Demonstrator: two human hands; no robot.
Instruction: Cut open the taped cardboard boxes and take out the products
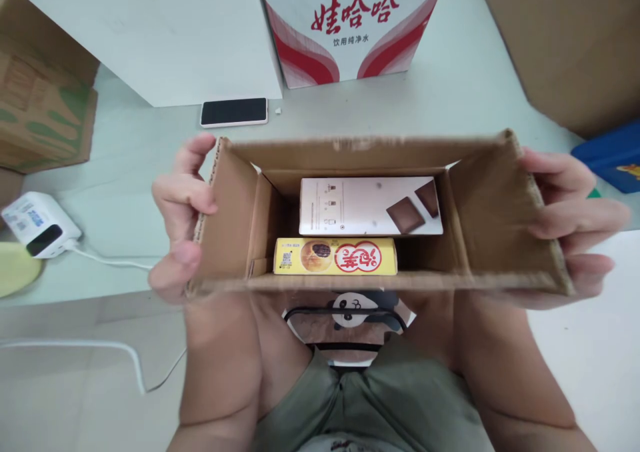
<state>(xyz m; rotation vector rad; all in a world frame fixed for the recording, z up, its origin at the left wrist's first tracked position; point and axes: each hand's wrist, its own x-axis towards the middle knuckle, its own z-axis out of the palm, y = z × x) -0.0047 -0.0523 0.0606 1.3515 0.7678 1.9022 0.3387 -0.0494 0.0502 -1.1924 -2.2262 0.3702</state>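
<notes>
An open cardboard box (480,212) stands between my hands, its flaps raised. My left hand (183,219) grips the left flap, fingers outside and fingertips at its edge. On the opposite side, my right hand (575,219) has its fingers wrapped round the right flap's edge. Two packages lie inside, side by side: a white box (357,205) with brown squares printed on it, and nearer to me a yellow box (330,256) with red lettering and a round bun picture. The inside corners of the cardboard box are in shadow.
Behind the box are a black-screened phone (234,112), a white and red carton (350,32) and a tall white box (150,25). A white device (43,222) with a cable and a brown carton (45,105) stand left; a blue container (610,155) is right.
</notes>
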